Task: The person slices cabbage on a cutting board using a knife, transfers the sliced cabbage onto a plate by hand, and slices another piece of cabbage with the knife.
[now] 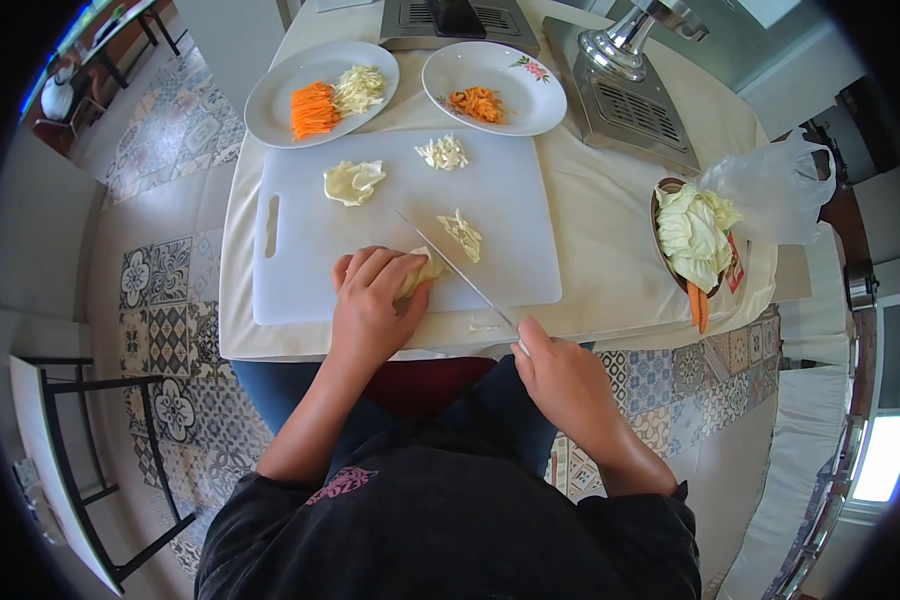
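My left hand (378,300) is closed over a piece of cabbage (425,272), pressing it on the white cutting board (315,255). In my right hand (562,375) is a knife (462,273), gripped by its handle at the board's front edge. Its blade slants up and left across the board, beside the held cabbage. Just right of the blade lies a small heap of cut cabbage strips (461,236). Farther back on the board are a pile of shredded cabbage (442,152) and a folded cabbage leaf (354,183).
Behind the board stand a plate (270,108) with carrot and cabbage strips and a floral plate (542,118) with carrot peelings. A bowl with cabbage (695,235), carrots (697,307) and a plastic bag (770,190) are at right. Metal stoves (635,110) line the back.
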The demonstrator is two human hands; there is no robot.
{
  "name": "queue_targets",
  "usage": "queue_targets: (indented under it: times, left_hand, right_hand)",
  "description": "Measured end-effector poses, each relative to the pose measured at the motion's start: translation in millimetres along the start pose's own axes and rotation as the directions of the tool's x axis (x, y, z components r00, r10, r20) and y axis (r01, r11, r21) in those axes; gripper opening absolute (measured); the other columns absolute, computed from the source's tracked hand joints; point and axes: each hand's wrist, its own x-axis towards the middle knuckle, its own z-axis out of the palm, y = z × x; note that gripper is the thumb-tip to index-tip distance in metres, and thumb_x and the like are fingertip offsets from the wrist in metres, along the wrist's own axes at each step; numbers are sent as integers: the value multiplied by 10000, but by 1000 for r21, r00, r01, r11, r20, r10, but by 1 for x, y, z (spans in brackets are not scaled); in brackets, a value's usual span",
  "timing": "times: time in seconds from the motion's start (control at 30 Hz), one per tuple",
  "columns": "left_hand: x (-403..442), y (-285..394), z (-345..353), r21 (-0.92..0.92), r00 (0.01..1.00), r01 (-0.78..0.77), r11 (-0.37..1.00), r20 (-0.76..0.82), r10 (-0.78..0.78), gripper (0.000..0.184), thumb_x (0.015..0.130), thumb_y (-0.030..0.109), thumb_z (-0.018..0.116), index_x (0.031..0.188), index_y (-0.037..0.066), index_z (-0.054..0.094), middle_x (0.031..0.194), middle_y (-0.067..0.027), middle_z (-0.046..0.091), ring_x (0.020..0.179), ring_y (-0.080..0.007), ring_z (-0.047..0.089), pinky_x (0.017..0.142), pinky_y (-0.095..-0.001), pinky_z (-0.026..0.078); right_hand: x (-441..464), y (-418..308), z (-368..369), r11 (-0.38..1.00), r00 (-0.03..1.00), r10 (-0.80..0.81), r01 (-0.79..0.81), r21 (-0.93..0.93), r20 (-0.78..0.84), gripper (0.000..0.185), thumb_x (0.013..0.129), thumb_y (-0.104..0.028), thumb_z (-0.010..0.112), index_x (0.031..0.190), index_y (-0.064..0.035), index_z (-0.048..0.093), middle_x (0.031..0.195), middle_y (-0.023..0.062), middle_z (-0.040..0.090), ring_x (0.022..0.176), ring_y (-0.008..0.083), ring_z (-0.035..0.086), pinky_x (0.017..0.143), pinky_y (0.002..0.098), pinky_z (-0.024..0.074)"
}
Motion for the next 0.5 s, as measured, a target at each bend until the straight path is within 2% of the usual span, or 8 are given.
queue_targets:
  times: [0.2, 0.3, 0.5]
  left_hand:
    - [4, 5, -3, 22, 998, -60, 998, 22, 60, 326, 746, 81, 787, 1059, 118, 702, 1024, -29, 674, 1007, -247, 615, 926, -407, 402]
    - [3, 5, -2, 29, 999, -53, 998, 14, 53, 318, 753, 88, 789, 1056, 121, 701, 1021, -27, 673, 1005, -244, 616, 927, -409, 403]
    - [2, 7, 0, 46, 1000, -14, 999, -3, 14, 292, 772, 101, 781, 1050, 130, 695, 1016, -19, 662, 1015, -237, 614, 933, -427, 407]
  right_hand:
    - [12, 0, -2, 997, 994, 77, -76, 13, -83, 189, 969, -217, 603, 1008, -65, 497, 677, 183, 634, 682, 426, 644, 578, 523, 482]
    - [15, 1, -2, 996, 993, 83, -84, -7, -88, 182, 982, -222, 565, 1036, -61, 501, 683, 185, 645, 670, 416, 655, 577, 518, 504]
    - [7, -5, -4, 998, 995, 68, -67, 16, -73, 202, 990, -232, 565, 1051, -53, 495, 684, 192, 651, 660, 415, 659, 561, 517, 506]
